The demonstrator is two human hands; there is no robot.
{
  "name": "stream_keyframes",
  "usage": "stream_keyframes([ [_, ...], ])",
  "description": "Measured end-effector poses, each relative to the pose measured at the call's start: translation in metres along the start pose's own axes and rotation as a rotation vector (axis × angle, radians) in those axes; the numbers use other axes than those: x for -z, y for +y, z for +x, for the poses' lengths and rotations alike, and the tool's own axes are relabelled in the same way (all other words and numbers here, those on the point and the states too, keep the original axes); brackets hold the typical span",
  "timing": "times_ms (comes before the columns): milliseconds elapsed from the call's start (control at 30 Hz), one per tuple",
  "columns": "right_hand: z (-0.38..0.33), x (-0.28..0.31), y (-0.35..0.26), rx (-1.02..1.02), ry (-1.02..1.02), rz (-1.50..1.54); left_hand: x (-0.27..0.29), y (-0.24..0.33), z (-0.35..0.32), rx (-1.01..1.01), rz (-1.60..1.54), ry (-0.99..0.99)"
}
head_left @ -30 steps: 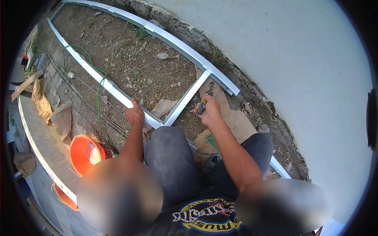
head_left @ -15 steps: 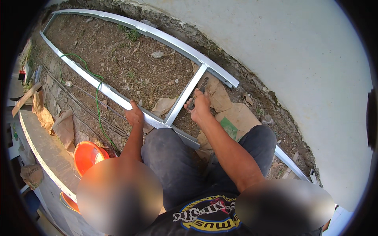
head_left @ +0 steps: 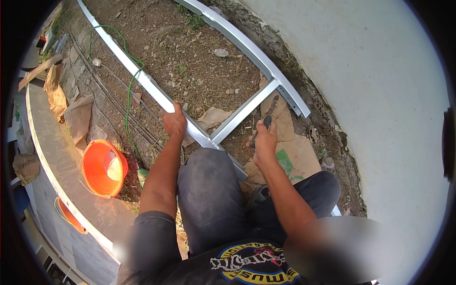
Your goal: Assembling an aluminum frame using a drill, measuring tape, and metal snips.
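Observation:
A frame of silvery metal channel lies on bare soil beside a pale wall. My left hand [head_left: 174, 119] grips the near long rail [head_left: 142, 80] just left of where a short cross piece [head_left: 244, 112] meets it. My right hand [head_left: 264, 141] is closed on a dark hand tool [head_left: 269, 114] whose tip points up toward the cross piece and the far rail [head_left: 247, 47]. I am crouched, with my knee [head_left: 209, 180] right under the joint. Torn brown paper [head_left: 294, 152] lies beneath my right hand.
An orange bucket [head_left: 102, 168] stands at my left on a curved concrete ledge [head_left: 52, 156]. A green cord [head_left: 128, 95] winds over the soil and under the near rail. Thin steel rods [head_left: 109, 99] run along the ledge. The pale wall [head_left: 380, 95] fills the right side.
The view has shifted closer to the joint. My left hand stays on the near rail. My right hand with the tool has dropped a little, away from the cross piece.

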State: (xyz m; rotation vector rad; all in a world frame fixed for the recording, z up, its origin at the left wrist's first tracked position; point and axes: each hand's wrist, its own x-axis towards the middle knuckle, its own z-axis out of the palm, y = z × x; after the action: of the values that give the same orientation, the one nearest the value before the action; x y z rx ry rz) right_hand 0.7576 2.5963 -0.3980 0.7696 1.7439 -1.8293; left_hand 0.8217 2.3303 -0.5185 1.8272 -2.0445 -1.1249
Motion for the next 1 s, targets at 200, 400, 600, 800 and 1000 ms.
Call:
stream_keyframes([
  [200, -0.004, 0.048, -0.075, 0.787, -0.033, -1.277, 0.002, 0.005, -0.003, 0.036, 0.02, 0.047],
  [400, 0.011, 0.022, -0.158, 0.805, -0.219, -1.89, 0.005, 0.011, -0.005, 0.045, 0.023, 0.035],
  [600, 0.038, 0.016, -0.184, 0.97, -0.225, -2.017, 0.0, 0.004, -0.001, 0.033, 0.012, 0.045],
  [800, 0.026, 0.048, -0.168, 0.812, -0.214, -1.597, 0.003, 0.007, -0.003, 0.014, -0.004, 0.03],
  [1000, -0.026, 0.084, -0.09, 0.308, -0.158, -1.04, 0.003, 0.01, -0.006, 0.003, -0.011, 0.028],
])
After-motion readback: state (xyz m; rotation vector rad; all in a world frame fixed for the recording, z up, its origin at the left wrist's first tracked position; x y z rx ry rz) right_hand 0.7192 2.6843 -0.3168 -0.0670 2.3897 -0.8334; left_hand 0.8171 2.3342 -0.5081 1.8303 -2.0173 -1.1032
